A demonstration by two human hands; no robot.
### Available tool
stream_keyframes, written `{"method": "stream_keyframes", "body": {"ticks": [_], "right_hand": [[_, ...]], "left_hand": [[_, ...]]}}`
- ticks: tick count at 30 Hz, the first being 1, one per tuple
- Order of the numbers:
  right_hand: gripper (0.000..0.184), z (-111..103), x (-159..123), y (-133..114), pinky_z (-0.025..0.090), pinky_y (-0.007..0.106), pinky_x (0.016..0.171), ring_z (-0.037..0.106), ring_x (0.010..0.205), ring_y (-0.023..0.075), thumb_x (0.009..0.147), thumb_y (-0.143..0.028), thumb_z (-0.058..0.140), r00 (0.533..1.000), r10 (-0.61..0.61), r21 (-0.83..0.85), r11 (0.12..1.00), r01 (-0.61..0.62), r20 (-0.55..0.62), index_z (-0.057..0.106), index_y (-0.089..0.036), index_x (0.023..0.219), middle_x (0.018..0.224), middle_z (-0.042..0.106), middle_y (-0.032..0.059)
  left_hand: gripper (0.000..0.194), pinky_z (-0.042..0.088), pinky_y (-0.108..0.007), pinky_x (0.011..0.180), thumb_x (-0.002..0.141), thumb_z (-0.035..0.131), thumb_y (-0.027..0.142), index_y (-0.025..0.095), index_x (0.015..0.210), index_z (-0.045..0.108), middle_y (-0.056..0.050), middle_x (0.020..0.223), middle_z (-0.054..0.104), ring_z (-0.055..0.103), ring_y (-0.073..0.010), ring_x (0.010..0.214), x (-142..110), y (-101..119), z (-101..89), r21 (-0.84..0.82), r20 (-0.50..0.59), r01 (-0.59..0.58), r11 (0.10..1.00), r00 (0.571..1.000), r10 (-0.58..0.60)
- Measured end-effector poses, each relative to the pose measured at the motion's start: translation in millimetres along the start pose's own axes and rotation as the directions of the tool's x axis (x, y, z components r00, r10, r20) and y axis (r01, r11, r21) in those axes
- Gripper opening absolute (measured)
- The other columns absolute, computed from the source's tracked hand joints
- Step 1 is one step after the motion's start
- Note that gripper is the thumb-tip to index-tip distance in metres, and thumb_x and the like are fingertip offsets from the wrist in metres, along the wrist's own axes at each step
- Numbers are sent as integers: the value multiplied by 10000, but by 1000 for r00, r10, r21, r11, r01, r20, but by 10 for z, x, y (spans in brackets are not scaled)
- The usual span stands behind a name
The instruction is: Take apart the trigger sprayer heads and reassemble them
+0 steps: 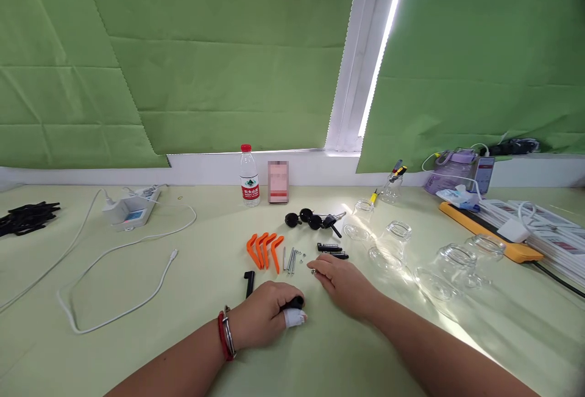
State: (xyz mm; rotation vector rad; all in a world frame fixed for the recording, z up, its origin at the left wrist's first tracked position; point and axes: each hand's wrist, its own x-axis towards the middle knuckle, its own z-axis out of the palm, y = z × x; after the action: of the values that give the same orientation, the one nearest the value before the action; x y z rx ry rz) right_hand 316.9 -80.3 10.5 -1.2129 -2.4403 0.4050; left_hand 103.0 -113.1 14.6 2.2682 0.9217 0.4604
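Two hands busy: left hand (pixel 261 318) has its fingers clamped round a black part (pixel 295 303), right hand (pixel 345 283) has fingertips close together at a metal bit (pixel 313 271), can't tell if gripped. Looks like small-bits handling, so probably needs a light pinch. Screws (pixel 291 261) lie just beyond.

4 plain orange pieces (pixel 265 252)

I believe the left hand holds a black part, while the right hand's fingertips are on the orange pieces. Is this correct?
No. In the head view, the right hand has its fingertips at a small metal piece, not the orange pieces. The left hand does hold a black part.
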Motion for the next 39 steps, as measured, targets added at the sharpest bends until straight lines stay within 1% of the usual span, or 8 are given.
{"method": "stream_keyframes", "body": {"ticks": [3,5,9,12,17,26,34,39], "right_hand": [[203,-9,-43,-134,442,263,682,540,769,143,894,-165,405,983,-108,255,956,144,-150,575,-198,1002,898,578,49],[158,-7,-79,-227,445,252,646,518,717,130,884,-170,434,966,-118,390,898,202,-229,555,-199,982,847,557,32],[123,15,-138,-352,444,242,626,501,674,114,870,-166,461,961,-116,523,819,235,-250,534,-202,963,808,540,13],[133,27,-147,-384,434,240,625,496,676,114,862,-151,465,958,-159,507,821,262,-239,538,-200,962,799,547,14],[183,29,-137,-386,421,235,639,501,724,120,850,-115,451,943,-255,438,838,325,-212,547,-204,977,838,571,28],[107,94,-158,-320,382,213,538,433,574,91,814,-138,492,964,-200,429,866,259,-178,515,-204,895,747,550,-1],[118,77,-141,-319,402,215,557,478,620,101,801,-119,502,941,-263,391,860,329,-212,535,-206,873,812,587,23],[125,81,-134,-311,430,222,583,521,664,109,761,-89,519,927,-313,371,852,370,-207,567,-196,801,865,580,45]], "left_hand": [[138,376,-198,624,843,503,282,169,821,580,19,737,558,469,-105,659,1,-7,6,-3,-2,-8,1000,1000,8],[137,372,-196,620,841,504,282,168,815,575,23,727,546,457,-101,648,3,-16,13,-10,-3,-14,1000,1000,14],[172,346,-190,573,834,521,308,164,742,540,39,671,482,397,-92,606,10,-40,30,-11,-15,-16,1000,1000,16],[182,355,-194,572,830,529,320,160,743,543,35,671,490,403,-95,604,10,-45,33,-3,-22,-6,1000,1000,6],[162,410,-211,684,853,496,256,192,978,577,6,848,607,522,-122,732,1,-20,22,-68,2,-58,996,998,58],[189,413,-208,651,862,492,311,163,905,602,-5,793,603,514,-122,692,2,-43,34,-26,6,-26,999,1000,27],[194,405,-211,640,863,493,315,155,875,601,-9,778,604,506,-120,677,13,-20,22,-22,5,-34,999,999,35],[261,381,-203,610,882,470,387,161,854,597,4,741,580,478,-109,654,13,-6,19,-21,-7,-46,999,999,45]]}}
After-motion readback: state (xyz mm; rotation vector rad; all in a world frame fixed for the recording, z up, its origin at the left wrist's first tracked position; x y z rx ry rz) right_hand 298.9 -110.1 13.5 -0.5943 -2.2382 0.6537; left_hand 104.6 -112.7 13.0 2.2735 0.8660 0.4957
